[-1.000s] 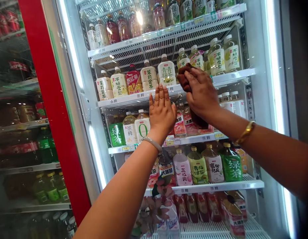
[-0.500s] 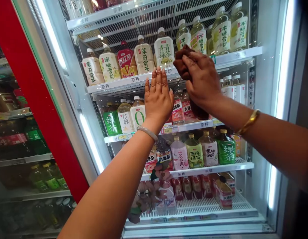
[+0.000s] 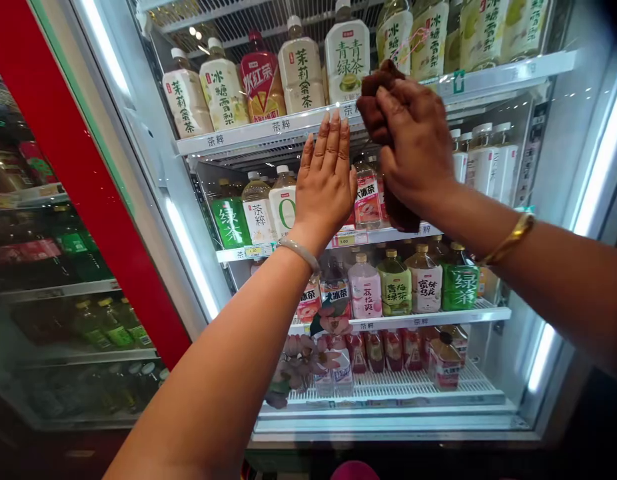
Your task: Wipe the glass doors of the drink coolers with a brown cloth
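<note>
My left hand (image 3: pixel 326 177) lies flat with its fingers stretched upward, apparently against the glass door of a drinks fridge; it holds nothing. To its right, my right hand (image 3: pixel 416 137) is closed around a brown cloth (image 3: pixel 376 100), bunched at the fingers with a fold hanging below the palm. Behind the hands, a white shelf edge (image 3: pixel 248 131) carries a red-labelled bottle (image 3: pixel 261 80) and a green tea bottle (image 3: pixel 347 57). Lower down, a green bottle (image 3: pixel 231 217) stands left of my left hand.
Lower shelves hold more bottles, among them a pink one (image 3: pixel 364 287). A flower pattern (image 3: pixel 303 360) shows in front of the lower shelves. At left, a red frame (image 3: pixel 103 213) borders another fridge with bottles. A magenta rounded thing (image 3: pixel 355 471) shows at the bottom edge.
The view has shifted, so the upper shelves sit higher and look larger. Both hands remain near the door, my left flat and my right still gripping the cloth.
</note>
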The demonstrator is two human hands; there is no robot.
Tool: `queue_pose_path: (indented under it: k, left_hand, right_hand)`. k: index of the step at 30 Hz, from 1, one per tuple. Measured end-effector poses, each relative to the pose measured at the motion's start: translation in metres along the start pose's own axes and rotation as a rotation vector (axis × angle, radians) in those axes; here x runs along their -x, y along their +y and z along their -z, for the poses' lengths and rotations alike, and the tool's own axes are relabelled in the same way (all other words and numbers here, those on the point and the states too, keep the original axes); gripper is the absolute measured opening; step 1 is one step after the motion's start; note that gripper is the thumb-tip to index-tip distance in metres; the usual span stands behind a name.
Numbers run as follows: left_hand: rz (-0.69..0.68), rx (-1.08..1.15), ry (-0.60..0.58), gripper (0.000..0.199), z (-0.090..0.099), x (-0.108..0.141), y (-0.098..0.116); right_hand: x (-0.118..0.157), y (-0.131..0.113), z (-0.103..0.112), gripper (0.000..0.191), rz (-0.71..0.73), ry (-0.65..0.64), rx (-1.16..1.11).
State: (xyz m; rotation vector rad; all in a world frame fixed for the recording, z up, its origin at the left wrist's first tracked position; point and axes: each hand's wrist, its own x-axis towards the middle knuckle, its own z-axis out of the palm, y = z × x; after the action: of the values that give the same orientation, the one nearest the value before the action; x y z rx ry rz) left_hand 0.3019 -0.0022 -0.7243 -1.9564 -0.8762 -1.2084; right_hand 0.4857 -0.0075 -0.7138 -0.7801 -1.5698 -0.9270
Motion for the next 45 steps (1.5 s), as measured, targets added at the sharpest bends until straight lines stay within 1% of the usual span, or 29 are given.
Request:
queue_pose_path:
  k: [2, 4, 5, 7, 9, 11, 12, 13, 15, 17, 18, 19, 21, 24, 26, 27, 28, 30, 31, 32, 33, 35, 37, 39, 40, 41, 42, 43, 45]
  left_hand:
    - [-0.008, -0.017, 0.047, 0.070, -0.005, 0.002, -0.005]
    - [-0.018, -0.048, 0.084, 0.069, -0.008, 0.008, -0.010]
    - [-0.026, -0.062, 0.097, 0.069, -0.009, 0.011, -0.012]
    - [-0.052, -0.083, 0.115, 0.069, -0.008, 0.018, -0.017]
    - [-0.092, -0.100, 0.109, 0.069, -0.004, 0.022, -0.023]
    - [-0.148, -0.119, 0.070, 0.067, 0.004, 0.024, -0.031]
    - [-0.184, -0.128, 0.042, 0.066, 0.009, 0.024, -0.036]
    - [-0.221, -0.135, 0.014, 0.065, 0.014, 0.023, -0.042]
    - [-0.290, -0.132, -0.024, 0.063, 0.022, 0.024, -0.053]
    - [-0.319, -0.112, -0.027, 0.062, 0.027, 0.028, -0.062]
    - [-0.311, -0.105, -0.018, 0.062, 0.029, 0.032, -0.065]
    - [-0.291, -0.103, -0.006, 0.062, 0.029, 0.036, -0.067]
    - [-0.236, -0.115, 0.014, 0.063, 0.029, 0.045, -0.068]
    - [-0.177, -0.134, 0.037, 0.063, 0.027, 0.055, -0.067]
    - [-0.168, -0.135, 0.053, 0.063, 0.025, 0.058, -0.067]
    - [-0.166, -0.135, 0.064, 0.063, 0.024, 0.058, -0.067]
    - [-0.161, -0.134, 0.081, 0.062, 0.024, 0.059, -0.068]
    - [-0.138, -0.135, 0.130, 0.062, 0.022, 0.059, -0.071]
    - [-0.124, -0.136, 0.156, 0.062, 0.022, 0.060, -0.073]
    - [-0.111, -0.136, 0.180, 0.062, 0.022, 0.060, -0.075]
    - [-0.096, -0.139, 0.199, 0.062, 0.022, 0.061, -0.077]
    - [-0.067, -0.146, 0.214, 0.062, 0.023, 0.062, -0.079]
    - [-0.039, -0.155, 0.210, 0.064, 0.025, 0.063, -0.079]
    - [-0.014, -0.162, 0.192, 0.065, 0.026, 0.063, -0.077]
    - [0.000, -0.161, 0.182, 0.066, 0.027, 0.063, -0.075]
    - [0.016, -0.156, 0.173, 0.067, 0.027, 0.063, -0.073]
    - [0.030, -0.146, 0.167, 0.068, 0.027, 0.062, -0.071]
    - [0.040, -0.132, 0.165, 0.068, 0.026, 0.062, -0.070]
    - [0.046, -0.096, 0.176, 0.067, 0.026, 0.061, -0.070]
  right_hand:
    - [-0.002, -0.014, -0.014, 0.063, 0.051, 0.004, 0.002]
    - [0.009, -0.022, -0.021, 0.063, 0.151, -0.022, -0.010]
    - [0.017, -0.022, -0.021, 0.061, 0.207, -0.033, -0.023]
    - [0.032, -0.013, -0.015, 0.055, 0.333, -0.046, -0.058]
    - [0.038, 0.004, -0.004, 0.050, 0.480, -0.069, -0.090]
    - [0.030, 0.019, 0.004, 0.047, 0.580, -0.101, -0.106]
    - [0.022, 0.023, 0.006, 0.046, 0.589, -0.114, -0.109]
    - [0.014, 0.024, 0.006, 0.045, 0.565, -0.118, -0.110]
    - [-0.001, 0.016, 0.000, 0.047, 0.451, -0.090, -0.102]
    - [-0.005, 0.000, -0.011, 0.050, 0.336, -0.033, -0.091]
    - [-0.003, -0.009, -0.016, 0.052, 0.304, -0.010, -0.096]
    - [0.002, -0.016, -0.020, 0.053, 0.294, 0.004, -0.111]
    - [0.014, -0.025, -0.022, 0.053, 0.330, -0.006, -0.184]
    - [0.026, -0.021, -0.015, 0.045, 0.460, -0.139, -0.312]
    - [0.021, -0.014, -0.009, 0.041, 0.478, -0.206, -0.322]
    - [0.016, -0.012, -0.009, 0.041, 0.444, -0.194, -0.300]
    - [0.009, -0.014, -0.010, 0.043, 0.383, -0.147, -0.267]
    - [-0.003, -0.026, -0.020, 0.051, 0.239, -0.013, -0.206]
    - [-0.006, -0.036, -0.027, 0.055, 0.202, 0.035, -0.191]
    - [-0.006, -0.047, -0.034, 0.057, 0.200, 0.056, -0.190]
    - [-0.003, -0.058, -0.041, 0.058, 0.230, 0.049, -0.200]
    - [0.008, -0.072, -0.049, 0.058, 0.348, -0.010, -0.234]
    - [0.020, -0.070, -0.046, 0.057, 0.506, -0.072, -0.257]
    - [0.025, -0.053, -0.034, 0.055, 0.653, -0.125, -0.259]
    - [0.023, -0.042, -0.027, 0.053, 0.699, -0.142, -0.249]
    - [0.018, -0.033, -0.021, 0.051, 0.703, -0.145, -0.234]
    - [0.012, -0.026, -0.017, 0.050, 0.659, -0.128, -0.215]
    - [0.005, -0.023, -0.015, 0.049, 0.581, -0.095, -0.194]
    - [-0.005, -0.029, -0.021, 0.052, 0.391, -0.020, -0.163]
